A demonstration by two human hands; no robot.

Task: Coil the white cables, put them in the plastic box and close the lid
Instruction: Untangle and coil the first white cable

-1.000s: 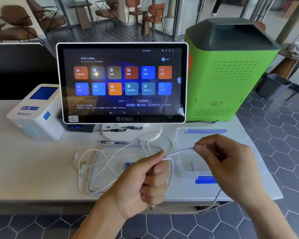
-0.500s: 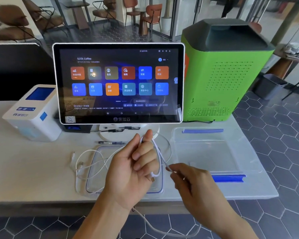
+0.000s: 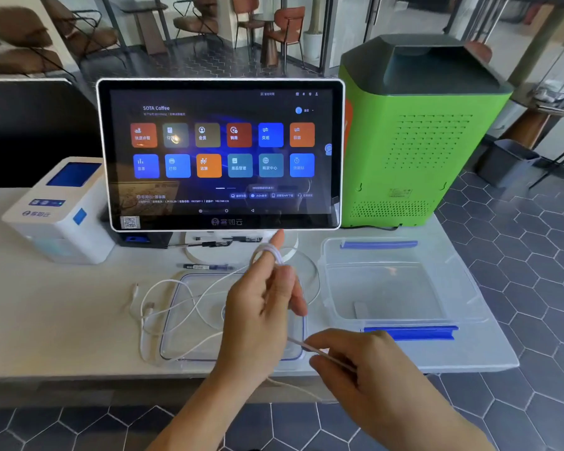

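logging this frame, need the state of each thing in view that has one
left hand: holds white cable looped over raised fingers
right hand: pinches the cable's free run
white cable: partly coiled, rest loose on table
clear plastic box with blue clips: open, no cable inside
clear flat lid: off, flat on table under cable loops
touchscreen terminal: on, showing menu

Screen: in front of you on the desk, lit with coloured app tiles.
Printer: white, at your left beside the screen.
Green unit: to your right of the screen, dark lid on top.
Pens: a blue pen lies before the screen's round base; a black pen rests on it.
Chairs: brown, well behind.
Floor: dark hexagon tiles.
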